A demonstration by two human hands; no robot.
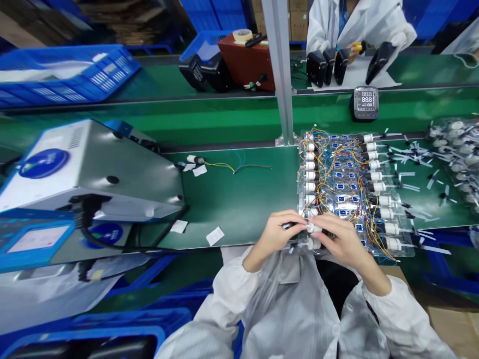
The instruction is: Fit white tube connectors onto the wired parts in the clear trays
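Looking at one small white cylinder [313,229] smack between two hands, down by the near edge of a green bench [243,199]. Gripped by the thumb and fingers of the right hand [343,238] on one side, and pinched at its other end by the fingertips of the left hand [277,232]. Pretty much fingertip to fingertip, tbh. Also something slim and dark [287,225] at the left fingers, too small to make out. All of it right over the near left corner of a clear plastic tray [409,248], in line with the left column of white cylinders [310,175], just below one and just above another. Loads of thin coloured wires [368,219] across the tray too, plus a second column of white cylinders [377,176] beyond the right hand. Well off to the left, near a big metal machine [142,174]: a loose wired cylinder [193,159] and a few white paper bits [215,236].
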